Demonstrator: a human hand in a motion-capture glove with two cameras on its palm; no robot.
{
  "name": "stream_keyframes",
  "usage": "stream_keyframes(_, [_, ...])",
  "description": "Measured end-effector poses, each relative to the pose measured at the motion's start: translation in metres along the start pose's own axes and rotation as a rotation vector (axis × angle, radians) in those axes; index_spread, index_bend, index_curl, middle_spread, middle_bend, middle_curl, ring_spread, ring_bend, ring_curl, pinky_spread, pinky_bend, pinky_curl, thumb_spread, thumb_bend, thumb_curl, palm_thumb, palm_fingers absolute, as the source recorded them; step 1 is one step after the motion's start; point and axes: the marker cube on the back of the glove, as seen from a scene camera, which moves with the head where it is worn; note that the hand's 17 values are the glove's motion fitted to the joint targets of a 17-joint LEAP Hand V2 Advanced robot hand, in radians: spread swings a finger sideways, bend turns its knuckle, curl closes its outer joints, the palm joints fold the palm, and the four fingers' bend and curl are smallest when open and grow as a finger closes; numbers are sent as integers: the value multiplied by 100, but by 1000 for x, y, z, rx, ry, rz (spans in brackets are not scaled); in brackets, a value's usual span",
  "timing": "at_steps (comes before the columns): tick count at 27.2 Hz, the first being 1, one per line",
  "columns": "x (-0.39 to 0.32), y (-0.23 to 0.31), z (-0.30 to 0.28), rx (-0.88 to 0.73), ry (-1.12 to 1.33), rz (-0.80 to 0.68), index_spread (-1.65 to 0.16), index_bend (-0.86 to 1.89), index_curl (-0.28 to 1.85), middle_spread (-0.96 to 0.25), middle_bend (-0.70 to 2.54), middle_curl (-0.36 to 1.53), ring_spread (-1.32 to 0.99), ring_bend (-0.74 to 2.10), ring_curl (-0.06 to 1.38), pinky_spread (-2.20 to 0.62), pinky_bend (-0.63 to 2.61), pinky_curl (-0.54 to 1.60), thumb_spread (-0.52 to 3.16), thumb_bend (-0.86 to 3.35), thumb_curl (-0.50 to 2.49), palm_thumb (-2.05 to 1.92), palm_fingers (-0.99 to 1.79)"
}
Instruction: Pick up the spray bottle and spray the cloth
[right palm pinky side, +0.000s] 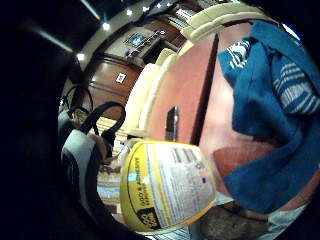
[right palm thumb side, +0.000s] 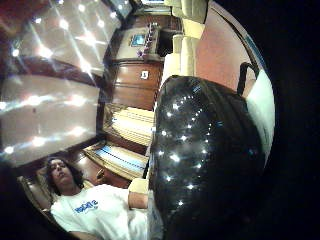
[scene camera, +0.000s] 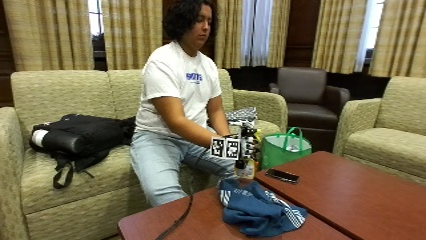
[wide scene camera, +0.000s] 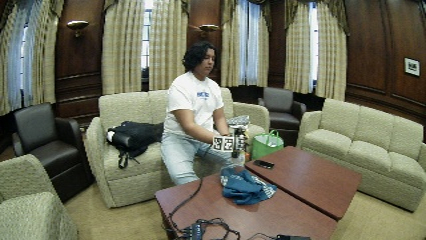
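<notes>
Your hand (scene camera: 245, 148) grips the spray bottle (scene camera: 246, 165); aim its nozzle toward six o'clock, at the cloth (scene camera: 258, 210).

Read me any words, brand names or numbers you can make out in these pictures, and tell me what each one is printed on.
Spray bottle, held in the right hand: yellow and white label with a black logo and lines of print, too blurred to read.
Person's white T-shirt: short blue chest print, too small to read.
Blue cloth on the table: white stripes only, no text.
Green bag: no text visible.
</notes>
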Motion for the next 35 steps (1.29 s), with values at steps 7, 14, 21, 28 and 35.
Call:
stream_keyframes(7, [25,3,14,52,28,-13,-25,44,64,-21,60,57,-22,70,49,-30,48,40,36,-3,87,90,137])
stream_keyframes(14, [25,5,17,79,59,-48,-25,44,64,-21,61,57,-22,70,49,-30,47,40,35,-3,87,90,137])
stream_keyframes(21, [27,3,16,100,75,-77,-25,44,64,-21,62,57,-22,71,49,-31,47,40,34,-3,88,89,138])
stream_keyframes(28, [28,3,16,105,68,-93,-24,46,64,-21,62,57,-22,71,50,-31,48,41,33,-3,88,89,139])
stream_keyframes(35, [31,3,16,93,61,-87,-24,47,64,-21,62,57,-22,71,50,-31,48,41,32,-3,88,89,139])
